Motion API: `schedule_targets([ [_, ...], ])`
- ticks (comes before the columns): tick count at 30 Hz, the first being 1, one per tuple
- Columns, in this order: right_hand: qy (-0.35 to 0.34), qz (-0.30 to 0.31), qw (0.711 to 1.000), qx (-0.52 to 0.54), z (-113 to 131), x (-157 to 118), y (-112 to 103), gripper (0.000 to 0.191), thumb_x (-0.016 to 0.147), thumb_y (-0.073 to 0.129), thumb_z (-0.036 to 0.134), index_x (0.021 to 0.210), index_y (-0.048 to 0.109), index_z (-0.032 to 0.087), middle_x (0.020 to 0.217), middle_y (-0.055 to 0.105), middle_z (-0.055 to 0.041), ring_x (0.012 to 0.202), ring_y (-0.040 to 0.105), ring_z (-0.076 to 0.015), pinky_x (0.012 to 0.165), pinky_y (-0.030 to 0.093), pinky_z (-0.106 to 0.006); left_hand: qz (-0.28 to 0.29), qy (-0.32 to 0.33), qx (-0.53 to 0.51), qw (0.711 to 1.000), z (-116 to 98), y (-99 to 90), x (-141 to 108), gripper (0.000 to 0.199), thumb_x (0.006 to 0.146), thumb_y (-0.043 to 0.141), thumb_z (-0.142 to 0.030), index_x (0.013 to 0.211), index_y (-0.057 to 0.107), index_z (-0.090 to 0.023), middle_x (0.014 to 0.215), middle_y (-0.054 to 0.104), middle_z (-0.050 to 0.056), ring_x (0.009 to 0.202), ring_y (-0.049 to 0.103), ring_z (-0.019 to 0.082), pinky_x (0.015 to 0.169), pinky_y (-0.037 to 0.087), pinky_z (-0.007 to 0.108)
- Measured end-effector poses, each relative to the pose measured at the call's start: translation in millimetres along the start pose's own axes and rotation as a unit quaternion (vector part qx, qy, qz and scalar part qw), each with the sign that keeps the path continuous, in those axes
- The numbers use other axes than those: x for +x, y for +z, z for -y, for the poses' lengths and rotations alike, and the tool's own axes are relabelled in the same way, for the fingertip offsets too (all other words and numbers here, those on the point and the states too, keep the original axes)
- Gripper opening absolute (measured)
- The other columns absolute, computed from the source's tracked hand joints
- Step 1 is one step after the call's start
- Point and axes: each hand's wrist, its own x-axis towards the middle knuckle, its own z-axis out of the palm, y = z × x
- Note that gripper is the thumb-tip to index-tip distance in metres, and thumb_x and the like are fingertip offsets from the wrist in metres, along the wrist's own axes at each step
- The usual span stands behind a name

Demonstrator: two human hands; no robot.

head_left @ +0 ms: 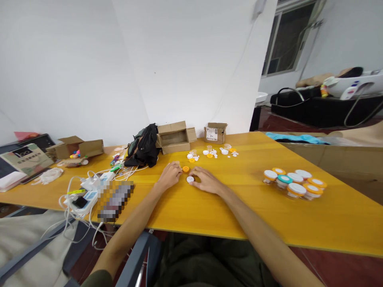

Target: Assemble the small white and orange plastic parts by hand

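Note:
My left hand rests over the table with its fingers curled; what they hold, if anything, is too small to make out. Just right of its fingertips lies an orange ring-like lid. A small round white lid sits between the thumb and bent fingers of my right hand, which is closed on it. Beyond both hands are loose small white parts, more orange rings and clear plastic cups.
Several lidded jars stand grouped at the right. Open cardboard boxes and a black bag line the back. At the left are a power strip with tangled white cables and a blurred-out phone-like object.

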Motion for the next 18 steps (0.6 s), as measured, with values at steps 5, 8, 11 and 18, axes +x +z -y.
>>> schedule_targets([
  [5,0.000,0.003,1.000,0.003,1.3,-0.4,-0.7,0.016,0.080,0.066,0.019,0.096,0.064,0.021,0.102,0.065,-0.0072,0.098,0.062,-0.0239,0.089,0.048,-0.039,-0.024,0.014,-0.044,0.999,5.2,6.7,0.2,0.023,0.085,0.050,-0.005,0.076,0.066,-0.020,0.085,0.064,0.008,0.096,0.056,0.023,0.085,0.044,0.036],
  [8,0.003,0.005,1.000,0.002,1.9,0.0,-1.0,0.016,0.080,0.066,0.018,0.095,0.064,0.021,0.102,0.065,-0.0077,0.099,0.061,-0.0242,0.089,0.048,-0.039,-0.052,0.018,-0.117,0.992,4.5,10.2,1.4,0.021,0.087,0.050,-0.007,0.077,0.063,-0.019,0.081,0.063,0.006,0.091,0.055,0.021,0.084,0.044,0.034],
  [11,-0.003,0.001,1.000,0.003,1.2,0.4,-0.6,0.015,0.080,0.066,0.018,0.095,0.064,0.021,0.100,0.065,-0.0070,0.098,0.061,-0.0238,0.089,0.048,-0.039,-0.068,0.028,-0.187,0.980,-0.3,11.8,2.5,0.019,0.089,0.050,-0.012,0.077,0.062,-0.020,0.078,0.061,0.003,0.087,0.054,0.019,0.083,0.044,0.033],
  [18,-0.019,-0.012,1.000,0.003,-3.3,0.9,1.4,0.009,0.080,0.067,0.023,0.088,0.063,0.022,0.093,0.063,-0.0040,0.089,0.060,-0.0214,0.081,0.049,-0.035,-0.033,0.031,-0.258,0.965,-14.5,10.8,1.6,0.017,0.090,0.054,-0.018,0.077,0.064,-0.020,0.084,0.063,0.003,0.088,0.055,0.019,0.086,0.043,0.033],
])
